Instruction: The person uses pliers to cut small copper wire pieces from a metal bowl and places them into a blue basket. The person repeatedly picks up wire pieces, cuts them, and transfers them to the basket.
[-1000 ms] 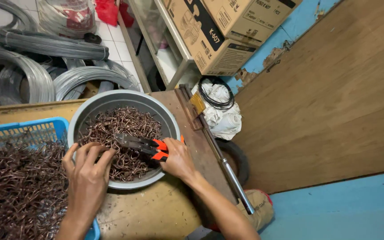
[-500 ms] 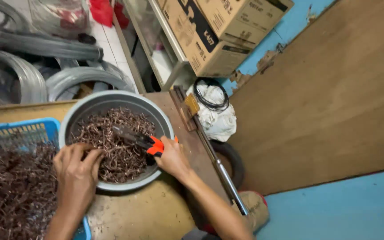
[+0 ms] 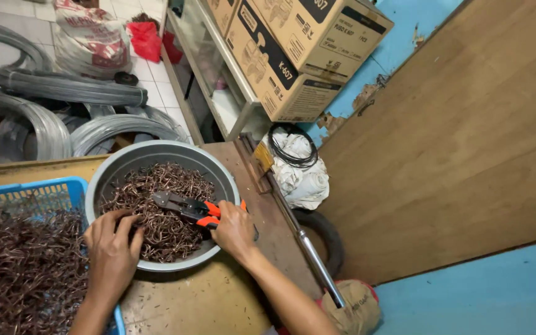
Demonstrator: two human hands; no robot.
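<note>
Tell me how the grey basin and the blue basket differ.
The grey basin is round with solid walls; the blue basket is straight-edged with slotted walls. The basin sits fully in view, the basket runs off the left edge. Both hold brown bent wire pieces.

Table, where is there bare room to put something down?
Bare wood on the table lies below the grey bowl, between the left hand and right hand. The bowl and blue basket are crowded with copper wire pieces.
</note>
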